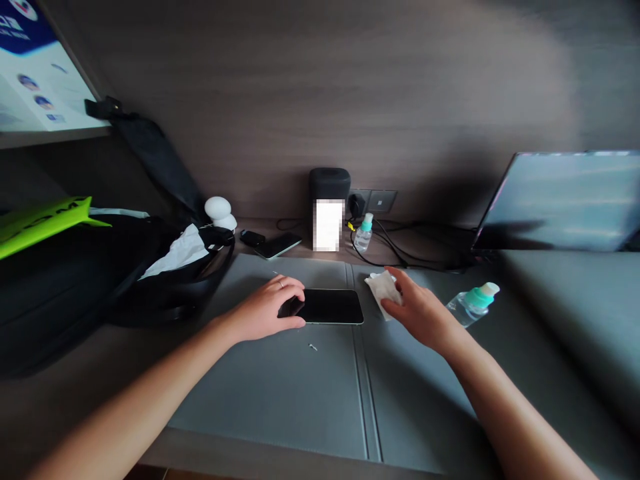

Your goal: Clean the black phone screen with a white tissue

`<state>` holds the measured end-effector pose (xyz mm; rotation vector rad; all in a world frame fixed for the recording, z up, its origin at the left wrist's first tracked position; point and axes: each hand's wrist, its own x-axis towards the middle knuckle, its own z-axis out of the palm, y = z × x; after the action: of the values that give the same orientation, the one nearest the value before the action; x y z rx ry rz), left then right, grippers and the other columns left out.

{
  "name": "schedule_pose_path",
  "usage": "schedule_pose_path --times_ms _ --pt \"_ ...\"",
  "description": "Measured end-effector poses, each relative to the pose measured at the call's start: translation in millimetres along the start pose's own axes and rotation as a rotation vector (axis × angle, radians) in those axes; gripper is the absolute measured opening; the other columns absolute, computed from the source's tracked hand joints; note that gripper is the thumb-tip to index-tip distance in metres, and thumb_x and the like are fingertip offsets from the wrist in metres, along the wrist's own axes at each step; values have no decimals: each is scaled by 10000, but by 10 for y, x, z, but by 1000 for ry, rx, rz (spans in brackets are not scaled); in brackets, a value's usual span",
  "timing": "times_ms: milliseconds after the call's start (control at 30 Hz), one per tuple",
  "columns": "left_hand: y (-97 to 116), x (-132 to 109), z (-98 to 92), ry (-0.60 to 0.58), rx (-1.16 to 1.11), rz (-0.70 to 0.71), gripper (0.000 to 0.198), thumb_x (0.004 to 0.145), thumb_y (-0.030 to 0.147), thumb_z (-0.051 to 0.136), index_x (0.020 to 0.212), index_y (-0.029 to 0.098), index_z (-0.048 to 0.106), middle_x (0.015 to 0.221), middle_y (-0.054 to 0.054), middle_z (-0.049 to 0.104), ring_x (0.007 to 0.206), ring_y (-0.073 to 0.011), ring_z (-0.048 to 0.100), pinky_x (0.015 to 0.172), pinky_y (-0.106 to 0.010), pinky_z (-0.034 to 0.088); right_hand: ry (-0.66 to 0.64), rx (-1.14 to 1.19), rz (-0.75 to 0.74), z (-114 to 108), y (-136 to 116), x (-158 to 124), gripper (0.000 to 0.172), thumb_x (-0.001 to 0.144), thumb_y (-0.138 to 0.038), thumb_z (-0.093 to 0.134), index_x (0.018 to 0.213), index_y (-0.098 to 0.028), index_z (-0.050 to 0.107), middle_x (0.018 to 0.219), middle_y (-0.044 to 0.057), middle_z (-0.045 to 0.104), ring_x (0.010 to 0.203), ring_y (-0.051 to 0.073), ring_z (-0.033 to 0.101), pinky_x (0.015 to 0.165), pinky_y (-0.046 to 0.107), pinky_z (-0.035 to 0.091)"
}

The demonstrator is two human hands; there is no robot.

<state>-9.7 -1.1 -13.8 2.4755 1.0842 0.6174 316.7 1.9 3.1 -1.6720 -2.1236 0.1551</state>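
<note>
A black-screened smartphone [334, 307] lies flat and sideways on the grey desk mat [280, 393]. My left hand [270, 308] grips its left end, thumb along the near edge and fingers over the far edge. To the right of the phone, my right hand [420, 307] has its thumb and fingers around a folded white tissue [383, 291], which rests on the mat. Just beyond that hand a clear spray bottle [473, 303] with a turquoise collar lies tilted. A tiny white scrap [313, 347] sits on the mat in front of the phone.
Along the back stand a black speaker-like box [330, 176], a small spray bottle [363, 233] and cables [395, 250]. Another phone [280, 245] and a white rounded device [219, 210] are at back left. A black bag [165, 293] fills the left; a laptop [560, 200] stands right.
</note>
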Motion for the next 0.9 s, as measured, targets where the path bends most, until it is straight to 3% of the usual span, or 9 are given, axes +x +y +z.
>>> schedule_pose_path --times_ms 133,233,367,533,767,900 --pt "8 -2 -8 -7 2 4 244 847 350 685 1035 261 556 1264 -42 584 1181 -257 519 999 -438 455 -89 66 22 -53 -67 23 238 804 -320 507 979 -188 600 810 66 684 686 212 622 630 291 417" --pt "1 -3 -4 -8 0 4 246 850 352 686 1037 263 554 1267 -43 581 1187 -258 515 1004 -447 453 -138 166 0 -23 -84 53 184 806 -328 489 851 -198 611 767 44 673 661 191 593 614 278 411" --pt "-5 0 0 -1 -9 12 251 840 347 697 1033 265 560 1256 -45 587 1178 -262 523 993 -447 464 -182 233 87 54 -27 116 273 800 -309 487 970 -177 655 702 25 663 623 188 593 595 270 415" --pt "5 0 -3 -4 9 12 238 847 337 691 1031 262 560 1258 -48 585 1183 -261 521 1001 -446 459 -35 172 97 33 37 143 318 806 -311 507 1035 -162 672 828 69 700 711 212 623 648 282 431" --pt "1 5 4 -5 12 19 244 850 331 693 1031 257 547 1257 -52 584 1175 -255 526 1005 -444 459 -204 577 8 52 -178 33 370 862 -388 550 1149 -162 609 886 50 704 752 202 641 656 288 502" --pt "3 8 2 2 8 22 244 846 333 692 1033 260 554 1253 -57 586 1173 -265 525 997 -460 460 -188 449 -69 144 -272 1 438 871 -359 572 1277 -195 557 1026 68 681 849 208 654 755 333 532"
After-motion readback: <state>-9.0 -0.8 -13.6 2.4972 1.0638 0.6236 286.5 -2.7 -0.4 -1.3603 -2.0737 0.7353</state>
